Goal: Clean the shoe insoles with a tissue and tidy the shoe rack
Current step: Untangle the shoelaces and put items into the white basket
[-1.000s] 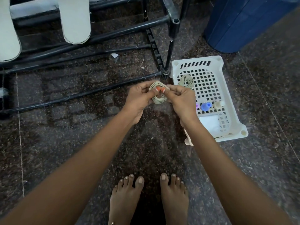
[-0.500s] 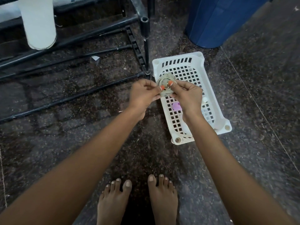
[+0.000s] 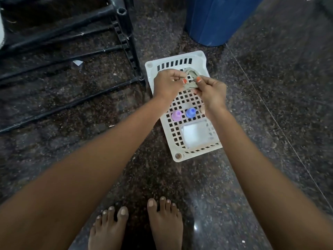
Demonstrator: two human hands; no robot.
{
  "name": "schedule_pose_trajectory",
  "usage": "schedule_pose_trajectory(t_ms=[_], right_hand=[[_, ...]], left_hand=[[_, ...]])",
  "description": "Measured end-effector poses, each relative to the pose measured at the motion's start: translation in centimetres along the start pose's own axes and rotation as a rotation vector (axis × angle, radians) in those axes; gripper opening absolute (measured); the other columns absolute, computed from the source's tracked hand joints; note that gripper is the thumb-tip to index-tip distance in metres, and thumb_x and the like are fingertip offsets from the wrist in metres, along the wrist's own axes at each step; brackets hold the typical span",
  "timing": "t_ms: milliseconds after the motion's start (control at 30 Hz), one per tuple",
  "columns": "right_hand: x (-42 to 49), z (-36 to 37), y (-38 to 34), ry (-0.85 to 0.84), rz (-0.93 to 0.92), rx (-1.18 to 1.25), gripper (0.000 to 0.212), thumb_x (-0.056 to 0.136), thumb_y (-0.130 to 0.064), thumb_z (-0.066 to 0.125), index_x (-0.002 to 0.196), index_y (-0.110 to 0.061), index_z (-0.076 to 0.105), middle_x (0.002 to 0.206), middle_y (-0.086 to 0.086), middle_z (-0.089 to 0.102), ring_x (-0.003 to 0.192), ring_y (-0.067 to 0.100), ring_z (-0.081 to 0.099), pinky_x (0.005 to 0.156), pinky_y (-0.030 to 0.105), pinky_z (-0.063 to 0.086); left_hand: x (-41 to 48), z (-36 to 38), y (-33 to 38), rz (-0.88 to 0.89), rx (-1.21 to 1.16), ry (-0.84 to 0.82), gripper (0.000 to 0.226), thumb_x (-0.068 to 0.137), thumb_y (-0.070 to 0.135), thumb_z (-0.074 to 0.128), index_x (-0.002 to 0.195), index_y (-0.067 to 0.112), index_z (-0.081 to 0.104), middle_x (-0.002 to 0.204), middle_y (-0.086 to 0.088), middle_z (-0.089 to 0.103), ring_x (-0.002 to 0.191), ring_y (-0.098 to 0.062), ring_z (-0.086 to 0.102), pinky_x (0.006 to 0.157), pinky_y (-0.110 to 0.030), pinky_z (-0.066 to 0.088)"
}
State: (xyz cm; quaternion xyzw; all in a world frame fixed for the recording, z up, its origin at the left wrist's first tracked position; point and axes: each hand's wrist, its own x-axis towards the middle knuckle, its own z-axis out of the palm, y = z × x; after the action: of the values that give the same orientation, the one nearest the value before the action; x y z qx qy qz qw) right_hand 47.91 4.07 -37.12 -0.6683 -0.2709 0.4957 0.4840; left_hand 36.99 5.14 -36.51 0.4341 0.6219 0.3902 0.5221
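A coiled bundle of pale shoelace (image 3: 191, 79) hangs between my two hands above the far end of a white perforated basket (image 3: 180, 156). My left hand (image 3: 168, 83) pinches the coil from the left and my right hand (image 3: 210, 90) pinches it from the right, both with curled fingers. Inside the basket lie a purple cap (image 3: 176, 115), a blue cap (image 3: 190, 112) and a white folded tissue (image 3: 195, 134). The black shoe rack (image 3: 124, 33) stands at the upper left; its insoles are out of view.
A blue bin (image 3: 216, 20) stands behind the basket. A small white scrap (image 3: 77, 62) lies on the dark speckled floor under the rack. My bare feet (image 3: 137, 226) stand at the bottom centre.
My hands carried the lace coil rightwards from beside the rack's foot to over the basket. The view swung right too, so the insoles on the rack left the frame.
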Motion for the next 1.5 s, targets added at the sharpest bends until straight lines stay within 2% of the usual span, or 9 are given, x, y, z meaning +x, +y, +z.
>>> schedule_pose_trajectory(t_ms=[367,500,667,800,900,1033,1300,1400,1500], right_hand=[[4.0,0.1,-0.1,0.157,-0.008,-0.286,0.009,0.083,-0.006,0.064,0.09,-0.002,0.068,0.075,0.007,0.066,0.057,0.011,0.061,0.065,0.025,0.057],[4.3,0.3,0.3,0.203,-0.063,-0.462,0.006,0.079,-0.009,0.069,0.084,-0.005,0.071,0.087,0.012,0.069,0.076,0.022,0.067,0.076,0.035,0.056],[4.0,0.8,0.5,0.212,-0.119,-0.714,0.012,0.084,-0.018,0.063,0.092,-0.012,0.07,0.103,0.01,0.066,0.089,0.026,0.064,0.084,0.038,0.051],[3.4,1.0,0.4,0.217,-0.163,-0.943,0.021,0.088,-0.025,0.059,0.105,-0.015,0.065,0.115,0.01,0.061,0.103,0.028,0.058,0.088,0.036,0.043],[3.2,0.9,0.4,0.208,-0.202,-0.953,0.023,0.087,-0.024,0.061,0.106,-0.012,0.065,0.112,0.01,0.063,0.101,0.028,0.06,0.086,0.036,0.045],[2.8,0.4,0.1,0.199,-0.204,-0.855,0.032,0.084,-0.026,0.065,0.112,-0.01,0.062,0.11,0.009,0.064,0.095,0.025,0.062,0.085,0.04,0.05],[-0.1,-2.5,-1.2,0.177,-0.26,-0.738,0.018,0.088,-0.005,0.055,0.103,-0.002,0.065,0.1,0.009,0.068,0.073,0.012,0.058,0.061,0.015,0.049],[-1.3,-4.2,-1.4,0.17,-0.213,-0.744,0.019,0.088,-0.002,0.054,0.103,0.001,0.065,0.103,0.011,0.068,0.062,0.006,0.054,0.054,0.004,0.045],[-2.6,-5.8,-1.1,0.152,-0.145,-0.768,0.023,0.088,-0.004,0.055,0.109,0.004,0.062,0.108,0.014,0.066,0.055,0.003,0.048,0.041,0.0,0.037]], left_hand=[[2.8,2.4,-0.4,0.021,0.345,-0.103,0.034,0.086,-0.004,0.058,0.119,0.003,0.062,0.125,-0.01,0.06,0.118,-0.02,0.054,0.098,-0.022,0.04],[3.1,2.6,-0.9,0.037,0.484,-0.129,0.036,0.088,-0.003,0.056,0.123,0.004,0.059,0.129,-0.009,0.057,0.121,-0.02,0.051,0.093,-0.021,0.037],[3.2,2.7,-1.1,0.056,0.661,-0.175,0.037,0.085,-0.009,0.052,0.064,0.022,0.047,0.075,0.004,0.047,0.065,-0.002,0.042,0.057,-0.012,0.031],[2.6,2.8,-0.4,0.095,0.796,-0.198,0.035,0.085,-0.011,0.044,0.057,0.01,0.038,0.095,-0.023,0.06,0.091,-0.031,0.058,0.063,-0.028,0.041],[2.6,2.8,-0.2,0.109,0.832,-0.21,0.029,0.086,-0.014,0.04,0.063,0.003,0.044,0.077,-0.013,0.051,0.102,-0.034,0.057,0.072,-0.032,0.04],[2.0,2.1,0.3,0.166,0.793,-0.204,0.038,0.086,-0.016,0.038,0.116,-0.006,0.059,0.098,-0.006,0.046,0.108,-0.025,0.054,0.085,-0.03,0.041],[-3.4,-1.4,0.0,0.043,0.336,0.124,0.037,0.087,-0.014,0.038,0.104,0.006,0.063,0.11,-0.007,0.06,0.103,-0.014,0.054,0.081,-0.006,0.04],[-6.2,-2.1,-1.6,-0.084,0.216,0.237,0.033,0.088,-0.01,0.045,0.114,0.007,0.057,0.122,-0.006,0.053,0.109,-0.016,0.053,0.096,-0.026,0.047],[-8.4,-2.5,-2.2,-0.346,0.04,0.237,0.017,0.09,-0.003,0.049,0.096,0.012,0.053,0.1,-0.006,0.059,0.082,-0.011,0.056,0.061,-0.014,0.049]])
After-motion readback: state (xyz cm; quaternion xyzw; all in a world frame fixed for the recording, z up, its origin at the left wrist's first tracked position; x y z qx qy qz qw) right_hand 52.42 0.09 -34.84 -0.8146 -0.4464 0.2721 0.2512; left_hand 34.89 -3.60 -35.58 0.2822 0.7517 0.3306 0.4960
